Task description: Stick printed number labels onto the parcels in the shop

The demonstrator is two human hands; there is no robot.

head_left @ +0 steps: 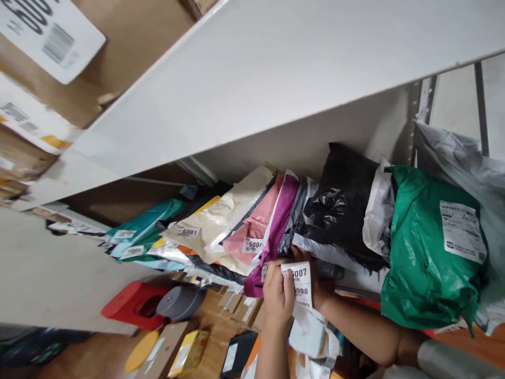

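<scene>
My left hand (277, 295) is closed on a white strip of numbered labels (302, 287), whose top one reads 6007 with 6008 below it. My right hand (315, 287) sits behind the strip, mostly hidden, its fingers curled around the strip's far edge. Both hands hold the strip against the front end of a magenta mailer bag (276, 226) on the shelf. To its left lie a pink bag (256, 223) labelled 6004 and a cream bag (221, 216) labelled 6001.
A row of parcels leans on the white shelf (276, 68): black bag (339, 205), green bag (422, 252), grey bag (469, 163), teal bags (145, 226). Below stand a red-and-grey tool (158, 302) and cardboard boxes (221, 337). Cartons sit on the upper shelf.
</scene>
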